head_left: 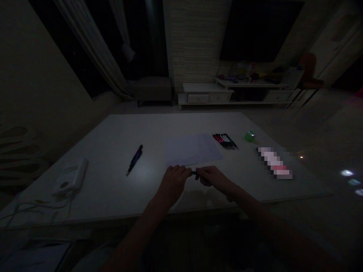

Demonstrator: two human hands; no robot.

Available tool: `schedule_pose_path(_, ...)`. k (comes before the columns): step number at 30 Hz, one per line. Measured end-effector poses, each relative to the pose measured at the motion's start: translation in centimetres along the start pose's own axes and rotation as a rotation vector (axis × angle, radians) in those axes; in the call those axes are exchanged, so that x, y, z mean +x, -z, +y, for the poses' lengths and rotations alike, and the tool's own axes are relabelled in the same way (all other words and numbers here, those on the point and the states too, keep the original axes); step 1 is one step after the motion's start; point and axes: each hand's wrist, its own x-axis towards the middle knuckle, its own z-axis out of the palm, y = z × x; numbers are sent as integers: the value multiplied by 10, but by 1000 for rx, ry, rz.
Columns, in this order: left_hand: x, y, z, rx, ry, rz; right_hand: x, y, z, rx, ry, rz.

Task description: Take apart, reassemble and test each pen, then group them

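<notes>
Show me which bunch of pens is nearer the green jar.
The row of pens right of the paper, beside the green jar; the other pens lie left of the paper.

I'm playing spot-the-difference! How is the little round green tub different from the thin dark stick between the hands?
The round green tub is bright green with a shiny top; the thin dark stick looks nearly black.
The tub is squat; the stick is slim.
The tub sits on the white table; the stick is held by the left hand and right hand.
Both look small beside the table.
</notes>
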Motion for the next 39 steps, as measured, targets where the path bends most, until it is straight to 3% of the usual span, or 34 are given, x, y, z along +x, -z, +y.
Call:
schedule_pose_path(5,-1,0,2,-75,93,-29,-1,1,-3,-258,272,185)
schedule_pose_path(9,-3,-4,-1,-89,108,-4,2,5,-2,-172,137,103)
schedule_pose_path(13,-4,-6,-3,-62,99,3,6,6,-1,-89,161,94)
schedule_pose_path(17,-4,-5,-4,-52,105,9,6,5,-2,-35,34,51)
schedule_pose_path(21,-4,-4,-4,-56,112,15,6,5,-1,0,99,87)
schedule_pose_path(31,-4,-5,-2,-71,105,-6,7,7,-2,-4,49,45)
schedule_pose_path(35,-4,-5,-3,-83,102,-19,7,7,-1,-47,129,91)
schedule_pose_path(39,-4,-6,-3,-86,109,-19,7,7,1,-48,76,47)
